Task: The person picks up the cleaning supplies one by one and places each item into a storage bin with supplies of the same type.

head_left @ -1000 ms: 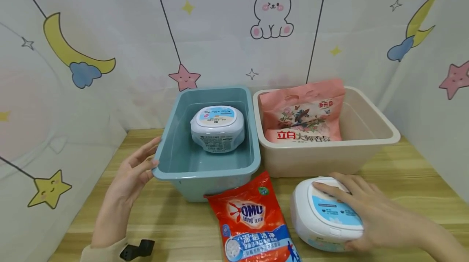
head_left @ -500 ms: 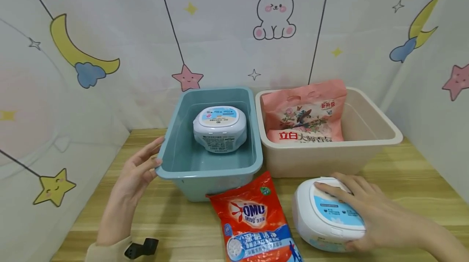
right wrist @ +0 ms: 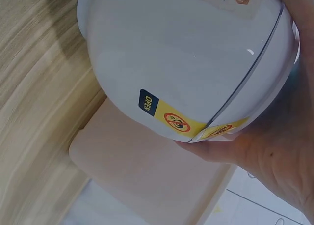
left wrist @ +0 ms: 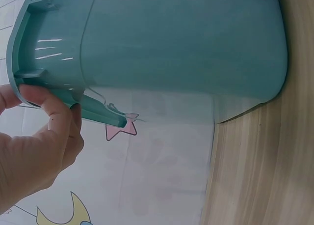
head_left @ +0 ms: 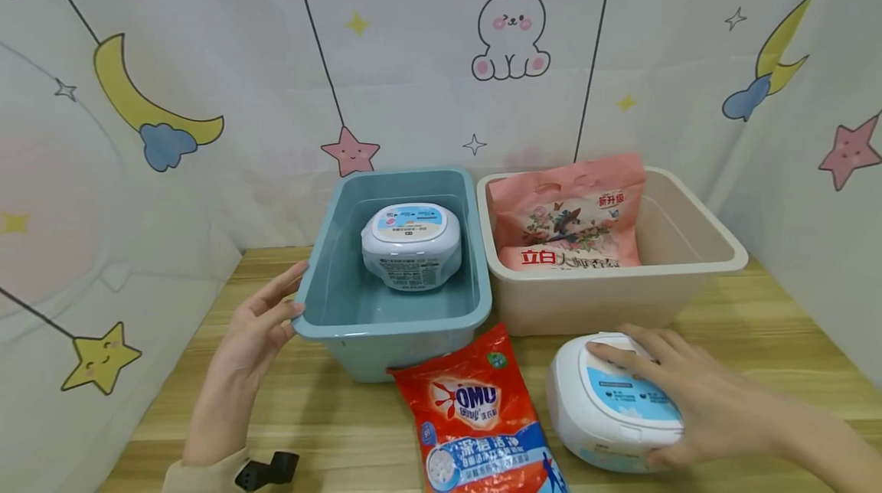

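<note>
Head view: only the camera's aim has visibly shifted this last second; the right grip [head_left: 696, 395] clasps a white rounded plastic tub [head_left: 606, 410], seemingly on the wooden counter [head_left: 331, 432], so lifting looks unstarted. Left wrist view: the left grip [left wrist: 44, 139] pinches a blue-green plastic bin's [left wrist: 186, 38] rim. Right wrist view: the tub nears a beige plastic bin [right wrist: 140, 156].

White tub [head_left: 606, 405], rounded, lid shut, yellow marking across the lid seam, blue-labelled top facing up, lower right of frame. Blue-green bin [head_left: 393, 351], deep, open-topped, rounded corners, wide rim, upright, just left of centre.
</note>
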Available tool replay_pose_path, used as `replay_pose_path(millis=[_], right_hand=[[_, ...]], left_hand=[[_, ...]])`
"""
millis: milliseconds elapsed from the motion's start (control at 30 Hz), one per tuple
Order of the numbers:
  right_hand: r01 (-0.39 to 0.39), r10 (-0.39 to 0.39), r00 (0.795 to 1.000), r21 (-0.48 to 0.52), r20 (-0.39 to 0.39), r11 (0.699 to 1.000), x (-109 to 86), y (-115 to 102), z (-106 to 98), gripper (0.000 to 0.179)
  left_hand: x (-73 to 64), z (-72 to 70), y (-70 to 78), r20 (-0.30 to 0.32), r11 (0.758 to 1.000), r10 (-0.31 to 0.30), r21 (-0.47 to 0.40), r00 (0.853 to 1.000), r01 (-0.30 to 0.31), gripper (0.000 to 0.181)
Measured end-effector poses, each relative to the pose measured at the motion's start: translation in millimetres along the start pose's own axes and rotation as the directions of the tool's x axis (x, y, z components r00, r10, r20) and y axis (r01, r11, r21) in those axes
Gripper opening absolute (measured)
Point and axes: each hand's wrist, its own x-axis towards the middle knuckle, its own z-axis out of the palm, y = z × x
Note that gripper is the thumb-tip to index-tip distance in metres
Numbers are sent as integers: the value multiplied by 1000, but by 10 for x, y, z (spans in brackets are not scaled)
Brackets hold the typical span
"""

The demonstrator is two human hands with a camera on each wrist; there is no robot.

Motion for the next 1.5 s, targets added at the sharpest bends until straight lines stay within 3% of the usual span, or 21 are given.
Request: replay_pose_path(millis=[133, 500, 867, 1267, 1500], right_hand=[[15, -15, 1000, -6, -1, 1000, 2, 10, -4, 104], [-51, 51, 999, -34, -12, 998, -48, -34, -95, 100], [-2, -1, 999, -89, -34, 996, -21, -45, -156, 101], [7, -8, 1000, -62, -15, 998, 9, -75, -195, 102], [32, -38, 998, -92, -59, 995, 28, -84, -221, 101]], left_hand=[[-1, 8, -2, 2, 1000, 1, -9, 1000, -1, 50], [-2, 9, 3, -1, 1000, 0, 1, 1000, 0, 50], [-10, 29, 21, -14, 1000, -10, 10, 1000, 10, 49], [-8, 13, 27, -17, 1000, -2, 23, 1000, 2, 51], [-7, 21, 39, -12, 1000, 4, 17, 1000, -4, 52]])
